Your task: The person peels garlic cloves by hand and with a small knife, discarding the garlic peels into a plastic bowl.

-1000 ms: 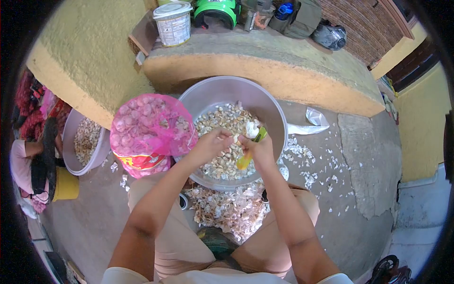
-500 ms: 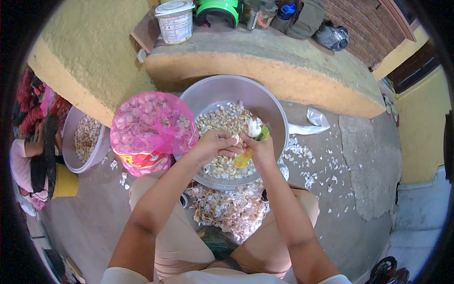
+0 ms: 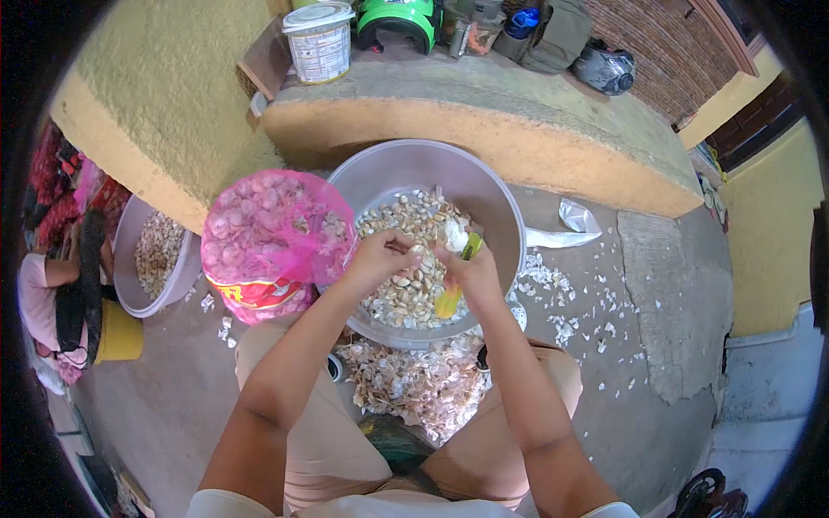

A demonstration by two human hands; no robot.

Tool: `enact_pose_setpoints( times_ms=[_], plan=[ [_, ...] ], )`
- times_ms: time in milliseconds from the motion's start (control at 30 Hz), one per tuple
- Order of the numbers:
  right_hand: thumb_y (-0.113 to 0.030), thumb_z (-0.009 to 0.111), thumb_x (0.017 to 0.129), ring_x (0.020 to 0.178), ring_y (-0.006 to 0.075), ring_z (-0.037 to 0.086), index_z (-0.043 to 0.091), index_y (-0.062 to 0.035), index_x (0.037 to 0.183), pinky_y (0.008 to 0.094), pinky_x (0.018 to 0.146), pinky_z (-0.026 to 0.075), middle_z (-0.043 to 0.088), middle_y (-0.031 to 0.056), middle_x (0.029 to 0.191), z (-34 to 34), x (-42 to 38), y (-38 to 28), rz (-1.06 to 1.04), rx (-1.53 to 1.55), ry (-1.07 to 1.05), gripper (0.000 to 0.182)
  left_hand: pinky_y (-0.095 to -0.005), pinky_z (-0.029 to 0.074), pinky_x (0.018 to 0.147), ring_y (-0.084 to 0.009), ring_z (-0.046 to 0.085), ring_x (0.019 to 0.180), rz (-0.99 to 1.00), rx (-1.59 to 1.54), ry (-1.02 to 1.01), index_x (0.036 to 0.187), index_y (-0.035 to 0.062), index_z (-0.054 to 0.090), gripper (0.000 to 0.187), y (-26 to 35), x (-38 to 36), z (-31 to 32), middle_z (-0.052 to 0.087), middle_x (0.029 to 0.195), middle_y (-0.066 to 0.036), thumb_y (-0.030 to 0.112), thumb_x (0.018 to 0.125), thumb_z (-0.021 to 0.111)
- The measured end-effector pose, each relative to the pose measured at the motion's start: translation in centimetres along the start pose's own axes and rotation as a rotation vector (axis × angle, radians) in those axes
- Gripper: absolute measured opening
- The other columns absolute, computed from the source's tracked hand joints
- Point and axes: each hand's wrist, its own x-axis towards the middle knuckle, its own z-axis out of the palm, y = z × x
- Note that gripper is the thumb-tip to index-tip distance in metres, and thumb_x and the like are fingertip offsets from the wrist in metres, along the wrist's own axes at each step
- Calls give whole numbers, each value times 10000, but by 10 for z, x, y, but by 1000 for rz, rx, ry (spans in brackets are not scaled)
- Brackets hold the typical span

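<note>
A pale garlic clove [image 3: 417, 251] is pinched between the fingertips of my left hand [image 3: 380, 261], over the grey basin [image 3: 515, 203]. My right hand [image 3: 473, 274] is closed round a yellow-and-green tool [image 3: 447, 299], whose exact kind I cannot make out. A white lump [image 3: 455, 233], garlic or its skin, shows at that hand's upper side. Beneath both hands, loose garlic cloves [image 3: 401, 216] cover the basin's bottom. Left of the basin stands a pink mesh bag [image 3: 259, 224] of garlic bulbs.
Papery garlic skins [image 3: 419, 380] are heaped between my legs, and more scraps [image 3: 561, 285] litter the floor at right. A second tub [image 3: 183, 276] of cloves stands at left beside another person [image 3: 43, 293]. A raised ledge [image 3: 484, 129] behind holds a bucket [image 3: 318, 43] and helmets.
My hands have moved slightly apart, and the clove in the left fingertips has shifted a little left. The yellow-and-green tool has turned more upright in my right hand.
</note>
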Motion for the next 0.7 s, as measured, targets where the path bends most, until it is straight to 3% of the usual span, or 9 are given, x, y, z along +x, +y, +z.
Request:
enact_pose_setpoints(
  times_ms=[33,133,233,433,700],
  plan=[
    [-40,646,702,486,76,484,506,19,945,205,376,386,558,35,709,-1,0,2,45,-57,-19,286,-220,459,534,-116,555,608,23,-39,2,805,-3,525,235,-1,0,0,571,710,-69,123,687,685],
    [-48,659,695,492,86,492,433,41,1043,207,375,404,542,51,728,7,-6,5,40,1,-21,424,-227,442,532,-103,543,589,113,253,137,734,15,525,243,-1,-4,9,565,664,-48,129,641,719],
    [-42,657,696,504,92,499,365,46,1100,208,381,420,530,63,749,6,0,17,63,110,-51,507,-236,438,535,-92,530,574,177,269,136,689,16,512,260,-14,2,11,560,637,-40,122,609,735],
    [-7,640,696,507,91,499,412,16,1024,206,384,418,531,50,726,8,-2,16,27,120,-55,400,-230,467,581,-106,559,637,141,319,104,715,0,522,188,-14,0,9,576,694,-63,24,636,690],
    [24,623,688,532,96,501,492,-30,861,214,428,394,541,30,699,5,-2,10,29,249,-68,223,-235,505,603,-142,588,645,-139,-244,-26,769,-15,540,152,-9,-4,9,579,714,-71,59,705,657]
  ],
)
